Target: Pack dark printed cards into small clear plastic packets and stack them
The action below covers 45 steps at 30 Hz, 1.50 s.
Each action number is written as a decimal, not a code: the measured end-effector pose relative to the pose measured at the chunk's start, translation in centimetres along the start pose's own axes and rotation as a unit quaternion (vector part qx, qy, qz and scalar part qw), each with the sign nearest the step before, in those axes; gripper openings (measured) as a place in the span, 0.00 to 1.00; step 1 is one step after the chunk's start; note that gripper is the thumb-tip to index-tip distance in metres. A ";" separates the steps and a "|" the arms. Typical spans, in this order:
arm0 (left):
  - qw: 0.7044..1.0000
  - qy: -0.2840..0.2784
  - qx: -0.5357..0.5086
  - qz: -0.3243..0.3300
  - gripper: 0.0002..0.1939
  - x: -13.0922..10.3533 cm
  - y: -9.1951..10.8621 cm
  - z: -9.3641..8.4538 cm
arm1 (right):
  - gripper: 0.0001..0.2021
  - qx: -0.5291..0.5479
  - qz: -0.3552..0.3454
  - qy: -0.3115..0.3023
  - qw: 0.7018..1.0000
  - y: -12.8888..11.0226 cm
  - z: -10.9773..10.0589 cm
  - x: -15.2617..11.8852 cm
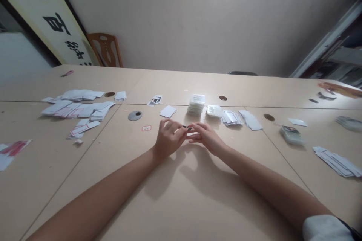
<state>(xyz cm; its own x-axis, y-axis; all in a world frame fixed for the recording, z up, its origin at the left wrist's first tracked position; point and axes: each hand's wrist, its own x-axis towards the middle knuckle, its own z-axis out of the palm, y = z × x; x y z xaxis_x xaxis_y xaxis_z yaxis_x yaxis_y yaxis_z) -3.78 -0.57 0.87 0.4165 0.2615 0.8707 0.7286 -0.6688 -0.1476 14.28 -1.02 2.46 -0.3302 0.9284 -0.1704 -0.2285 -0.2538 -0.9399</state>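
Observation:
My left hand (169, 138) and my right hand (206, 135) meet above the middle of the table (181, 203). Between their fingertips is a small dark item (187, 127), too small to make out, with something whitish just below it. The fingers of both hands are pinched round it. Just beyond my left hand lies a small stack of white cards (168, 111). A pile of clear plastic cases (197, 104) stands behind my right hand, with a lower pile of cases (214, 111) beside it. A small red-bordered label (146, 128) lies left of my left hand.
White paper slips (77, 109) spread across the left. More slips (251, 120) and a clear case (292, 135) lie on the right, with a long row of slips (338, 162) nearer. A grey round cap (135, 115) sits left of centre. A pink-handled cutter (68, 73) lies far left.

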 end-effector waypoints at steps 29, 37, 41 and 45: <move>0.944 -0.229 -0.062 -0.229 0.14 4.7 -5.0 4.5 | 0.11 -0.099 -0.237 0.166 0.952 2.0 -4.0 3.8; 0.873 -0.416 -0.158 -0.201 0.42 12.1 -8.5 9.1 | 0.10 -0.115 -0.225 0.162 0.954 1.4 -3.5 3.6; 0.875 -0.395 -0.184 -0.213 0.34 11.3 -9.1 9.3 | 0.10 -0.114 -0.231 0.168 0.952 1.3 -3.3 3.5; 0.886 -0.344 -0.205 -0.235 0.33 11.5 -9.0 8.6 | 0.09 -0.109 -0.231 0.170 0.952 1.4 -3.4 3.6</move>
<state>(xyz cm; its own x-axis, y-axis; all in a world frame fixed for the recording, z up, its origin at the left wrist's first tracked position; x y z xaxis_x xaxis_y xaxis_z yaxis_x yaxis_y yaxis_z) -0.87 14.39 8.16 0.4555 0.8455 0.2787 0.7096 -0.5338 0.4598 15.86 2.89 -0.46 0.0844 0.9706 0.2255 -0.0701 0.2315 -0.9703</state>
